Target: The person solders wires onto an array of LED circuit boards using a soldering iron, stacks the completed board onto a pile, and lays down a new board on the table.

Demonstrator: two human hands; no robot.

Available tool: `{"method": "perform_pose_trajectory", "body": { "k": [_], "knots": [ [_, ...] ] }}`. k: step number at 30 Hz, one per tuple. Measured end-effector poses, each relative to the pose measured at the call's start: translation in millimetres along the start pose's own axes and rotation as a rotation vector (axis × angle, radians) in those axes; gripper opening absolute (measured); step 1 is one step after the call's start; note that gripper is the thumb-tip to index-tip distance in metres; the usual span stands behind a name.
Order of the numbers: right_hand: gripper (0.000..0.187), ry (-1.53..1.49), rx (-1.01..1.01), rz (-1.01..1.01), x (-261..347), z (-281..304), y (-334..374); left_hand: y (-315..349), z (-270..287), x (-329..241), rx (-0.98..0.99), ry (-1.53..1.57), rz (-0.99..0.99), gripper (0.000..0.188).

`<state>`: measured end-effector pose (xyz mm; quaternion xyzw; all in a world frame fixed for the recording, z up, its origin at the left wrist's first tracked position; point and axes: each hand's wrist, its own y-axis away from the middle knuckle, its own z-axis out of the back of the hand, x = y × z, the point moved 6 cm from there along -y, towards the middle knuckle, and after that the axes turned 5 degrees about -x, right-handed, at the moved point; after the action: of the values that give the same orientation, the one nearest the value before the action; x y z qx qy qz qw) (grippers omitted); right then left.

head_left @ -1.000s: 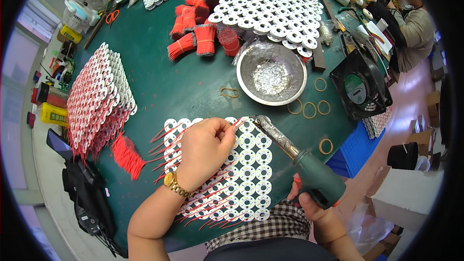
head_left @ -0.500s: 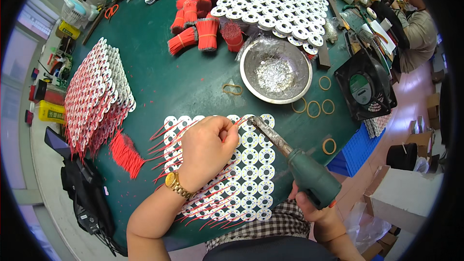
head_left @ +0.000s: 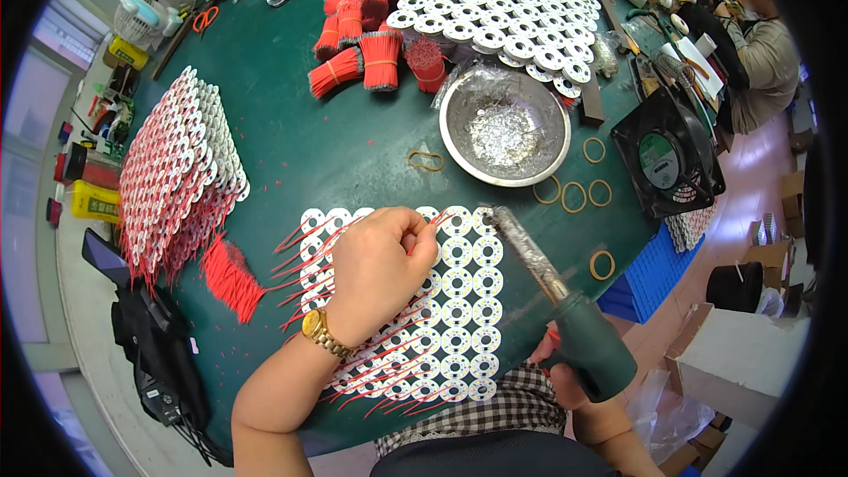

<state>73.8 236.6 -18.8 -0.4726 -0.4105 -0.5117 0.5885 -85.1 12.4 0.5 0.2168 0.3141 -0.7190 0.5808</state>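
Observation:
A sheet of round white LED boards [head_left: 467, 290] lies on the green table before me, with red wires fixed along its left and lower parts. My left hand [head_left: 380, 269], a gold watch on its wrist, rests over the sheet. Its thumb and forefinger pinch red wires [head_left: 437, 222], whose tips reach the top row; how many is unclear. In my right hand [head_left: 570, 387] is a green-handled soldering iron [head_left: 594, 344], gripped low. The iron's tip is by the top right board, apart from the pinched wires. Left of the sheet lies a loose bunch of red wires [head_left: 231, 281].
A metal bowl [head_left: 549, 159] with solder bits stands beyond the sheet, near rubber bands [head_left: 573, 200] and a black fan [head_left: 667, 155]. Stacked boards [head_left: 177, 172] stand at left, more [head_left: 495, 0] at the back beside red wire bundles [head_left: 380, 62]. A person [head_left: 768, 53] sits far right.
The soldering iron has shifted right, its tip leaving the pinched wires for the top right board. My left hand stays nearly in place.

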Motion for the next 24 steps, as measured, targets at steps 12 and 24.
{"method": "perform_pose_trajectory", "body": {
  "k": [12,24],
  "knots": [
    [0.023,-0.262,-0.134,-0.202,-11,6,3,2,-2,-9,0.127,0.145,0.062,0.016],
    [0.029,-0.060,-0.038,-0.150,-11,7,-2,-3,-6,-10,0.196,0.025,-0.004,0.016]
  ]
}}
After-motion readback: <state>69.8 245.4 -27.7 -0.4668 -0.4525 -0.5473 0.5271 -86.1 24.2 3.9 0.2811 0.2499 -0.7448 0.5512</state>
